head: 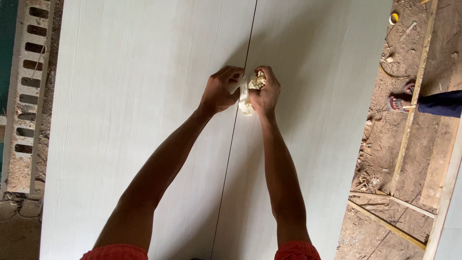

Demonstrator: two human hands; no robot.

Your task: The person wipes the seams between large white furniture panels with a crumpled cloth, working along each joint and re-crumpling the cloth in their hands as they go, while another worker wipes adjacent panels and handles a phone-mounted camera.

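Observation:
Two large white wood-grain panels lie side by side, the left panel (134,120) and the right panel (327,96), with a thin dark seam (236,130) between them. My left hand (220,89) and my right hand (266,91) meet over the seam. Both grip a crumpled cream-coloured rag (246,102); a wad of it shows at my right fingers and a strip hangs between the hands. Both arms reach forward from the bottom of the view.
To the right is a dirt floor with wood scraps and long wooden strips (411,106). Another person's sandalled foot (399,101) stands there. A small yellow roll (393,18) lies at the top right. A perforated pale block (26,86) borders the left side.

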